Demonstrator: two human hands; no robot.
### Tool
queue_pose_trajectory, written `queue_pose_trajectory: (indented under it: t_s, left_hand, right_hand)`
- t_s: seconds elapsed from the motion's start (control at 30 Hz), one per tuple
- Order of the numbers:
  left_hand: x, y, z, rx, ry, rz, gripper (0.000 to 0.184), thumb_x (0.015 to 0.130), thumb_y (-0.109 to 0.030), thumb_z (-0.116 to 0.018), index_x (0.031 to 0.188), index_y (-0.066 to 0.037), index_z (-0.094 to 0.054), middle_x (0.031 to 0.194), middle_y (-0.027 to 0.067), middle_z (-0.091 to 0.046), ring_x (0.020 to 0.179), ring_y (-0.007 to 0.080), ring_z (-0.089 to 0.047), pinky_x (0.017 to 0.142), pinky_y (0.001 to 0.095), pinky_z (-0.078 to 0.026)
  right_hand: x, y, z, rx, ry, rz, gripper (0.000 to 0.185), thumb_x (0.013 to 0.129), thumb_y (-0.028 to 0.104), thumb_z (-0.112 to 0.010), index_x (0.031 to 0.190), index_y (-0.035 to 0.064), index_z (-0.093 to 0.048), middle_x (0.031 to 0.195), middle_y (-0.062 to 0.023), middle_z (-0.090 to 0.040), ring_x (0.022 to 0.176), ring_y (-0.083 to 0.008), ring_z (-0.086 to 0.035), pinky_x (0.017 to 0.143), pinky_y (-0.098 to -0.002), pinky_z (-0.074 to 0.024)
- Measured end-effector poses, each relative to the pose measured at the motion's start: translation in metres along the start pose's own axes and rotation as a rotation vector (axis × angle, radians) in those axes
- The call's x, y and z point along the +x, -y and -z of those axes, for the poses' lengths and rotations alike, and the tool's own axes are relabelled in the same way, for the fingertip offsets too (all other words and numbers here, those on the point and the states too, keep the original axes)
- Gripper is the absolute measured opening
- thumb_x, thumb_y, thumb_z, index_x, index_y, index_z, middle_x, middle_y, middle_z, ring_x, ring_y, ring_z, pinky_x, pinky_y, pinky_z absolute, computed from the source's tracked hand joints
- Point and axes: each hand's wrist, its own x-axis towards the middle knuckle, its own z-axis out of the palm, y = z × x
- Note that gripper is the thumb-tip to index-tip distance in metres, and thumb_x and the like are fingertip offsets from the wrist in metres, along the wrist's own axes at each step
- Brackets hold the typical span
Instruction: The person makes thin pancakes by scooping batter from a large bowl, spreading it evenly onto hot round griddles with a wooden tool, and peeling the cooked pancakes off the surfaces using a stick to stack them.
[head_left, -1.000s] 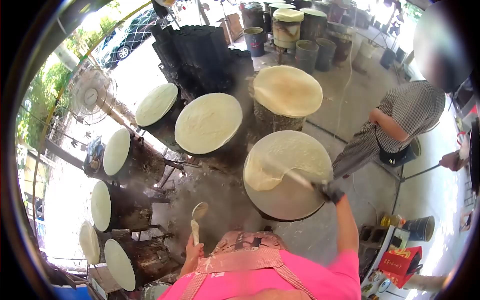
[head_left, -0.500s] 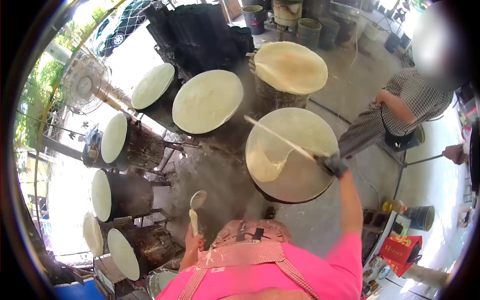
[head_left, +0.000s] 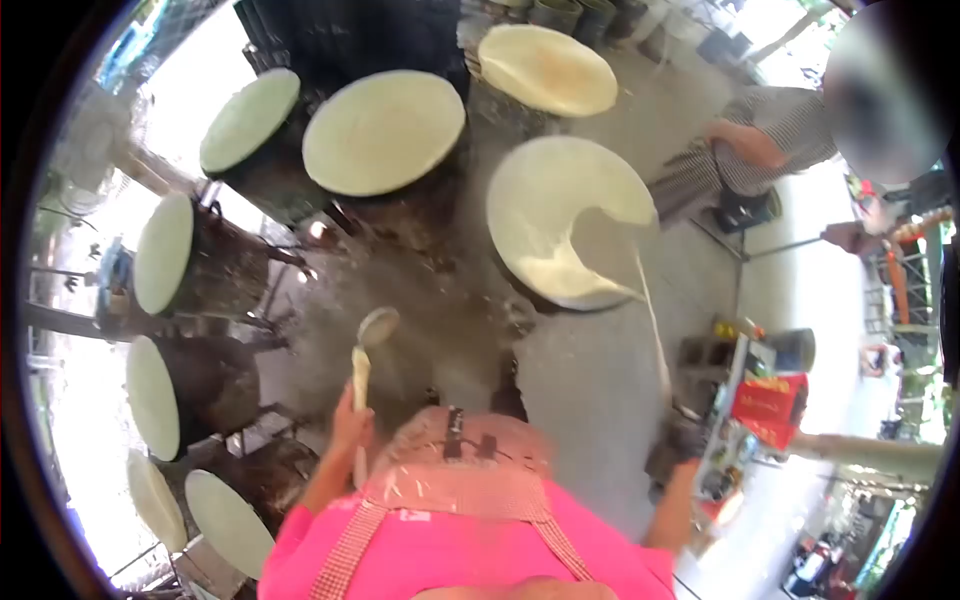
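My left hand is closed round the pale handle of a ladle, bowl upward, in front of my apron. My right hand, in a dark glove and blurred, holds a long thin wooden stick. The stick's far end is at the right edge of a round griddle. Pale batter covers the left and upper part of that griddle. A curved patch at its right shows bare, and a thicker fold of batter runs along the near edge towards the stick.
More round griddles with pale sheets stand on drums in an arc: one browned sheet at the back, a large one, and several on the left. A person in checked clothes stands right. A red box is on a side table.
My right hand has drawn the stick off the griddle's middle, down and to the right. Batter covers more of the griddle's upper left. The view has shifted; my left hand still holds the ladle.
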Motion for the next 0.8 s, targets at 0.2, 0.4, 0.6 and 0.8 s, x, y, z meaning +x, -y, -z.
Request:
queue_pose_trajectory:
  t_s: [0.2,0.4,0.6,0.8]
  left_hand:
    - [-0.049,-0.032,0.026,-0.057,0.191,-0.015,0.072,0.071,0.003,-0.044,0.133,-0.026,-0.021,0.052,-0.0003,-0.034,0.035,0.0090,-0.031,0.030,0.0240,-0.028]
    - [-0.065,-0.009,0.051,-0.171,0.326,-0.036,0.072,0.073,0.002,-0.045,0.132,-0.029,-0.018,0.053,0.0005,-0.033,0.035,0.0091,-0.031,0.029,0.0236,-0.027]
    - [-0.062,0.020,0.054,-0.715,0.601,0.141,0.060,0.079,-0.006,-0.043,0.126,-0.039,-0.024,0.054,-0.0009,-0.030,0.036,0.0077,-0.030,0.029,0.0202,-0.028]
    - [-0.072,0.022,0.041,-0.957,0.889,0.096,0.023,0.086,-0.018,-0.042,0.106,-0.024,-0.051,0.057,-0.0005,-0.032,0.041,0.0094,-0.033,0.035,0.0205,-0.031]
  right_hand:
    - [0.077,0.223,-0.255,0.149,-0.416,-0.375,0.032,0.082,0.029,-0.047,0.105,0.0087,-0.057,0.066,-0.0094,-0.058,0.055,-0.0281,-0.052,0.049,-0.0389,-0.0418]
    - [0.009,0.208,-0.118,0.277,-0.209,-0.575,0.023,0.083,0.028,-0.043,0.073,0.0103,-0.052,0.056,-0.0056,-0.053,0.048,-0.0199,-0.053,0.042,-0.0332,-0.0412]
    - [0.059,0.242,-0.131,0.351,-0.512,-0.407,0.028,0.080,0.029,-0.043,0.091,0.0107,-0.062,0.061,-0.0142,-0.058,0.054,-0.0311,-0.056,0.051,-0.0404,-0.0436]
    - [0.102,0.116,-0.157,0.658,-0.231,-0.664,0.032,0.074,0.035,-0.051,0.081,0.0054,-0.061,0.078,-0.0180,-0.060,0.074,-0.0340,-0.058,0.064,-0.0412,-0.0457]
